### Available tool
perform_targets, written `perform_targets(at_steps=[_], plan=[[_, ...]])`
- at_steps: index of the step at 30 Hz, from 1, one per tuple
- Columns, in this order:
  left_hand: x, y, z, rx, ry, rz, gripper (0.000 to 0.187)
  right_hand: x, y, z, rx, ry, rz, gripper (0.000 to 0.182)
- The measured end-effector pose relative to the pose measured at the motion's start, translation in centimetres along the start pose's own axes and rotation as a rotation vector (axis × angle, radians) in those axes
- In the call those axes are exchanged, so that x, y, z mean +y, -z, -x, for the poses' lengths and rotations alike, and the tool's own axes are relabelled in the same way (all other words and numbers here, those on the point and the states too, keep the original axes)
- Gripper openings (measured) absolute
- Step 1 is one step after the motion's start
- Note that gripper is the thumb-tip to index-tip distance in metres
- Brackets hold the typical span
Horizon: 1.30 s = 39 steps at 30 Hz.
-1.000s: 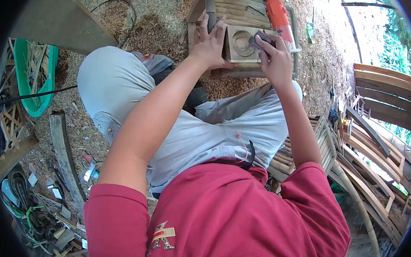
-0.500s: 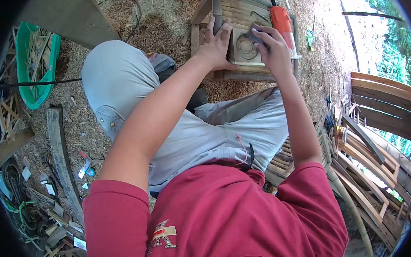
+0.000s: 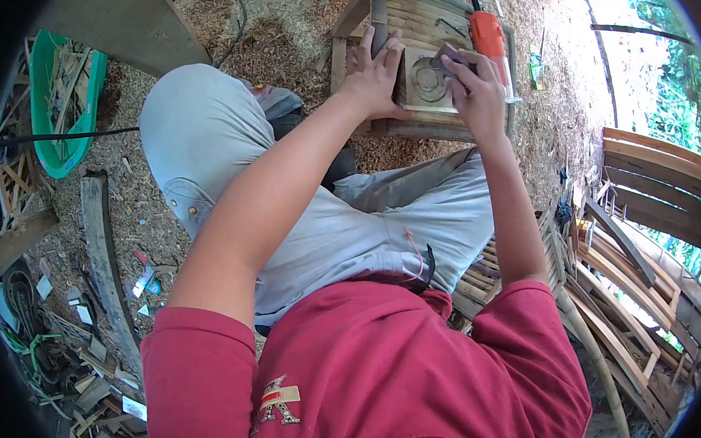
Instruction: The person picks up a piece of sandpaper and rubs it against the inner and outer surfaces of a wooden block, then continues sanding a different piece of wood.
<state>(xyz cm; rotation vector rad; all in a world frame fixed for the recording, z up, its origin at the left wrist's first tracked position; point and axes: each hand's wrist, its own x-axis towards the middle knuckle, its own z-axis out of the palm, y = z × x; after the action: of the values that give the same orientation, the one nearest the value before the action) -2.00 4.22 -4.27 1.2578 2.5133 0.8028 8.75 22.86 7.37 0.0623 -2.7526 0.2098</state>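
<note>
A square wooden block (image 3: 419, 99) with a round pattern carved in its top lies on a small slatted wooden stool or bench (image 3: 411, 10). My left hand (image 3: 371, 77) rests against the block's left side, fingers spread and thumb along the near edge. My right hand (image 3: 480, 90) pinches a dark folded piece, which looks like sandpaper (image 3: 449, 58), on the carved face's upper right. Just beyond that hand lies an orange power tool (image 3: 488, 36) with a black cord, on the slats.
Shavings (image 3: 272, 50) cover the ground. A green tub (image 3: 97, 95) of wood scraps stands left, near a wide board (image 3: 122, 20). A weathered beam (image 3: 104, 244) lies below it. Wooden frames (image 3: 623, 296) lean at the right. My legs (image 3: 203, 130) are folded before the stool.
My right hand and the sandpaper have shifted slightly right over the carved face. My left hand keeps its place against the block. The whole view has moved a little.
</note>
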Motion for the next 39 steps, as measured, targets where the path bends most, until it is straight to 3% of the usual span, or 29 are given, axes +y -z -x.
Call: perform_targets(at_steps=[8, 14, 17, 21, 24, 39], plan=[[-0.1, 0.1, 0.1, 0.003, 0.003, 0.022, 0.153, -1.4, -0.4, 0.4, -0.069, -0.058, -0.029, 0.042], [0.3, 0.5, 0.1, -0.031, 0.033, 0.007, 0.156, -2.6, 0.0, 2.2, -0.029, -0.401, -0.330, 0.037], [0.3, 0.2, 0.2, 0.015, 0.003, 0.024, 0.153, -2.7, -1.3, 3.0, -0.002, -0.226, -0.171, 0.037], [-0.2, -0.2, 0.1, 0.066, -0.017, 0.049, 0.149, -4.0, -1.5, 2.1, -0.028, -0.263, -0.053, 0.037], [0.0, -0.1, 0.2, 0.054, -0.015, 0.037, 0.149, -4.8, -1.9, 2.3, -0.010, -0.214, -0.113, 0.038], [-0.2, 0.0, 0.0, 0.047, -0.031, 0.016, 0.156, -1.9, 1.3, 0.2, -0.306, -0.055, -0.230, 0.041]])
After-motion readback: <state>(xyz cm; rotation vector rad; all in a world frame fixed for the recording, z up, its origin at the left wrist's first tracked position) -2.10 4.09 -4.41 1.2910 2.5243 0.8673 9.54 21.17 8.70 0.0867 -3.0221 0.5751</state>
